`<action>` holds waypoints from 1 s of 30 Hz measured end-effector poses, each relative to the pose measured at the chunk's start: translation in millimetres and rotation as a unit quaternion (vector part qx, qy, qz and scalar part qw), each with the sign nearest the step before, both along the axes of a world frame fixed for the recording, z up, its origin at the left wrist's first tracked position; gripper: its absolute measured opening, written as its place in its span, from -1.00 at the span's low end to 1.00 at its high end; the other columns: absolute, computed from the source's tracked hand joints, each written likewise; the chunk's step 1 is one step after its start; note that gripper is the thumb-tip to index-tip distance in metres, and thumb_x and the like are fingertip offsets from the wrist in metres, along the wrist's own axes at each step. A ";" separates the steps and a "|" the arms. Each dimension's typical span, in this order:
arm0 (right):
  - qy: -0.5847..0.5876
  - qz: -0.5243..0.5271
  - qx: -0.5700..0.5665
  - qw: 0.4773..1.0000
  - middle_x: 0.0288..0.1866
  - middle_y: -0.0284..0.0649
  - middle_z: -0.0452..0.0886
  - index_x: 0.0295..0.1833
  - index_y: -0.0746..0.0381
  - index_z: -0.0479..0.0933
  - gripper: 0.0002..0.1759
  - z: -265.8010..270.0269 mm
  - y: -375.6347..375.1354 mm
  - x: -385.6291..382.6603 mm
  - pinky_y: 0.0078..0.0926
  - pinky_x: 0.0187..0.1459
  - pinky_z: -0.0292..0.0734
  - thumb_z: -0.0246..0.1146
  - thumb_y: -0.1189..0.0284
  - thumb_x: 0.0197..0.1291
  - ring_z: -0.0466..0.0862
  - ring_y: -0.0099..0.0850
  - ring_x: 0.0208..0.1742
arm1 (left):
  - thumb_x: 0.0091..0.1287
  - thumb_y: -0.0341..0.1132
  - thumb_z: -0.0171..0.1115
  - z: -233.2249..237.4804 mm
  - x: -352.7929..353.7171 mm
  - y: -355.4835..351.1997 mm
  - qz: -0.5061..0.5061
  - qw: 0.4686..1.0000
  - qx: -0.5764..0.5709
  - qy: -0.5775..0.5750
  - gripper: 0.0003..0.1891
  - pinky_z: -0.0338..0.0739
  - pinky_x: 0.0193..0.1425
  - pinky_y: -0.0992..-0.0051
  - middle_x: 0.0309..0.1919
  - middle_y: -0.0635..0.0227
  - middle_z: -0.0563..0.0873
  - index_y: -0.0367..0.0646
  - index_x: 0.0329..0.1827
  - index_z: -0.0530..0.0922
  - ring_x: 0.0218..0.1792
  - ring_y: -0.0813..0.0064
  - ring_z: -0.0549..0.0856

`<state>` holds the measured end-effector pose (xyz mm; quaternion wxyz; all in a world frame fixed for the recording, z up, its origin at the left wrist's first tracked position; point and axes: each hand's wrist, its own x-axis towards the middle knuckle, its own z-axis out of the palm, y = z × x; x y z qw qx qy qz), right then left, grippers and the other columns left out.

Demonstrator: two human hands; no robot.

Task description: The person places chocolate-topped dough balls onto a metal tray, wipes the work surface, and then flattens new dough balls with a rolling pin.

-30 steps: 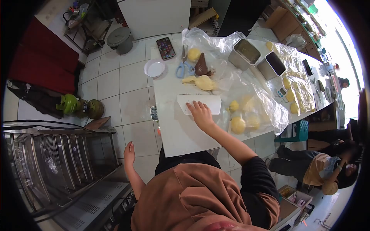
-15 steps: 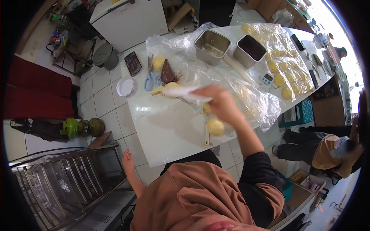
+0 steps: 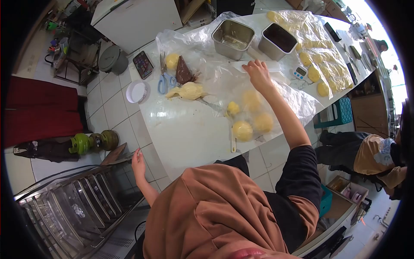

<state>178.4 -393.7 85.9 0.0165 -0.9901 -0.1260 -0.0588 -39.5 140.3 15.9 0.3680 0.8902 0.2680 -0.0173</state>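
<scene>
My right hand (image 3: 260, 77) is stretched across the table, its fingers curled over a flat white scraper (image 3: 238, 65) that lies on the clear plastic sheet (image 3: 215, 71). Under that forearm are several round yellow dough balls (image 3: 242, 131), some beneath the plastic, and a smaller yellow lump (image 3: 233, 108). My left hand (image 3: 138, 162) hangs off the table's left side, fingers loosely stretched out and holding nothing. Left of the plastic lie a bag of pale yellow filling (image 3: 187, 91), a brown-filled piping bag (image 3: 183, 71) and blue-handled scissors (image 3: 166, 83).
Two metal loaf tins (image 3: 233, 39) stand at the back, one dark inside. A timer (image 3: 300, 72) sits near plastic-covered dough (image 3: 325, 56). A phone (image 3: 142, 64) and paper cups (image 3: 136, 92) are at the left edge. A rack (image 3: 82, 203) stands lower left; a person (image 3: 366, 151) is at right.
My right hand has moved up and right with the white scraper, from beside the yellow filling bag to the plastic near the tins. More dough balls show. My left hand has shifted slightly.
</scene>
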 end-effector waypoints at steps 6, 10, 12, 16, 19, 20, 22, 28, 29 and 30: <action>0.033 0.014 0.151 0.988 0.11 -0.20 0.51 0.18 0.09 0.46 -0.39 -10.5 -13.5 -13.0 -0.28 0.15 0.29 0.33 0.54 -0.12 0.40 -0.29 0.19 | 0.38 -0.18 0.00 -5.9 23.5 11.9 -0.035 0.999 -0.020 -0.012 -0.64 0.43 0.07 0.39 -0.02 0.13 0.56 -0.04 0.20 0.46 -0.06 0.33 0.57; 0.024 -0.076 0.422 0.903 0.06 -0.20 0.54 0.19 0.14 0.42 -0.35 42.0 -45.6 -68.9 -0.32 -0.02 0.47 0.33 0.59 -0.15 0.54 -0.30 -0.08 | 0.39 -0.17 -0.01 -3.8 26.6 3.4 -0.031 0.999 -0.003 0.008 -0.64 0.42 0.10 0.39 0.00 0.12 0.55 -0.04 0.20 0.46 -0.02 0.35 0.57; -0.014 -0.229 0.353 0.907 -0.37 -0.15 0.63 -0.09 0.24 0.56 -0.61 81.5 -51.4 -118.8 -0.44 -0.34 0.50 0.29 0.56 -0.16 0.58 -0.40 -0.46 | 0.40 -0.17 -0.02 -20.8 18.5 12.4 -0.017 1.000 -0.016 0.000 -0.64 0.42 0.11 0.39 0.02 0.13 0.55 -0.04 0.20 0.46 -0.01 0.34 0.57; 0.263 -0.368 0.451 0.769 -0.64 -0.26 0.56 -0.44 0.33 0.60 -0.72 66.5 -60.0 -213.3 -0.60 -0.60 0.43 0.33 0.29 0.07 0.51 -0.57 -0.69 | 0.40 -0.17 -0.02 -19.9 11.1 11.2 -0.027 0.999 -0.025 -0.016 -0.64 0.41 0.12 0.39 0.07 0.16 0.54 -0.02 0.20 0.46 0.01 0.31 0.56; 0.363 -0.358 0.474 0.717 -0.55 -0.24 0.60 -0.20 0.35 0.58 -0.65 -0.9 -26.7 -245.5 -0.63 -0.64 0.44 0.24 0.22 0.19 0.53 -0.56 -0.65 | 0.40 -0.16 -0.02 -17.7 12.7 3.7 -0.032 0.999 -0.021 -0.023 -0.64 0.41 0.12 0.39 0.08 0.18 0.53 -0.02 0.20 0.46 0.01 0.30 0.56; 0.349 -0.362 0.522 0.689 -0.47 -0.21 0.63 -0.08 0.33 0.53 -0.59 -13.9 -5.8 -248.6 -0.63 -0.62 0.44 0.24 0.17 0.19 0.55 -0.54 -0.63 | 0.40 -0.16 -0.02 -20.0 15.6 1.9 -0.037 0.998 -0.031 -0.033 -0.64 0.42 0.12 0.39 0.08 0.18 0.53 -0.02 0.20 0.46 0.01 0.30 0.56; 0.305 -0.400 0.549 0.668 -0.44 -0.21 0.61 -0.04 0.32 0.46 -0.49 -34.6 23.1 -246.0 -0.65 -0.61 0.41 0.23 0.06 0.17 0.57 -0.52 -0.60 | 0.40 -0.16 -0.01 -20.2 17.4 -4.1 -0.046 0.996 -0.049 -0.057 -0.65 0.42 0.10 0.38 0.08 0.18 0.53 -0.02 0.19 0.46 0.00 0.30 0.56; 0.156 -0.384 0.733 0.539 -0.53 -0.40 0.43 -0.20 0.24 0.46 -0.73 -67.6 50.0 -247.1 -0.67 -0.58 0.32 0.20 0.23 0.22 0.52 -0.57 -0.58 | 0.37 -0.23 0.05 -10.8 2.8 -31.5 -0.058 0.989 -0.081 -0.113 -0.67 0.45 0.05 0.38 0.05 0.19 0.54 -0.04 0.17 0.48 -0.01 0.30 0.55; 0.141 -0.365 0.763 0.515 -0.54 -0.42 0.41 -0.22 0.22 0.45 -0.78 -69.7 51.5 -248.3 -0.68 -0.57 0.31 0.19 0.27 0.23 0.51 -0.57 -0.57 | 0.36 -0.25 0.05 -16.4 0.3 -32.3 -0.055 0.988 -0.073 -0.122 -0.66 0.46 0.04 0.38 0.05 0.19 0.54 -0.04 0.18 0.46 -0.01 0.29 0.55; 0.132 -0.337 0.799 0.480 -0.52 -0.45 0.38 -0.29 0.17 0.43 -0.88 -63.3 52.5 -249.4 -0.66 -0.51 0.31 0.18 0.36 0.22 0.48 -0.59 -0.50 | 0.36 -0.26 0.06 -21.7 -3.1 -33.2 -0.051 0.988 -0.065 -0.130 -0.66 0.46 0.04 0.38 0.06 0.20 0.53 -0.05 0.19 0.45 0.00 0.29 0.55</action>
